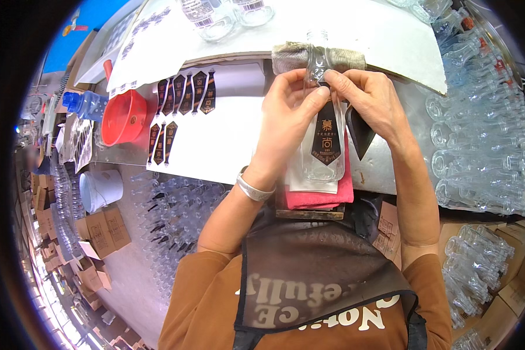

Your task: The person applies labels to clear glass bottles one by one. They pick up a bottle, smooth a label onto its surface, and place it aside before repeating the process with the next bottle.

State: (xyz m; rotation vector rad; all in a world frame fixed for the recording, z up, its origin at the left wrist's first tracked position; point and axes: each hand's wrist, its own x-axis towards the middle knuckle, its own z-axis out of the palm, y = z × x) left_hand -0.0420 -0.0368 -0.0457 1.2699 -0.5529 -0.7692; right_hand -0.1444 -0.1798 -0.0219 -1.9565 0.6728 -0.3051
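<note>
A clear glass bottle (330, 169) lies with its neck pointing away from me, a dark tie-shaped label with gold characters (328, 133) along its front. My left hand (287, 111) is closed about the bottle's left side, its thumb at the upper part of the label. From the other side, my right hand (374, 99) presses thumb and fingertip at the label's top by the neck. Under its curled fingers hangs a black pointed flat piece (360, 133). Beneath the bottle are white sheets and a folded pink-red cloth (321, 196). A rolled grey-beige cloth (349, 57) supports the neck.
Left of my hands, a white label sheet (216, 146) carries several dark labels. Beyond it stand a red bowl (124, 119) and a blue-capped bottle (84, 105). Many glass bottles (478, 140) are stacked at right; others stand low on the left. Cardboard boxes (104, 232) sit below.
</note>
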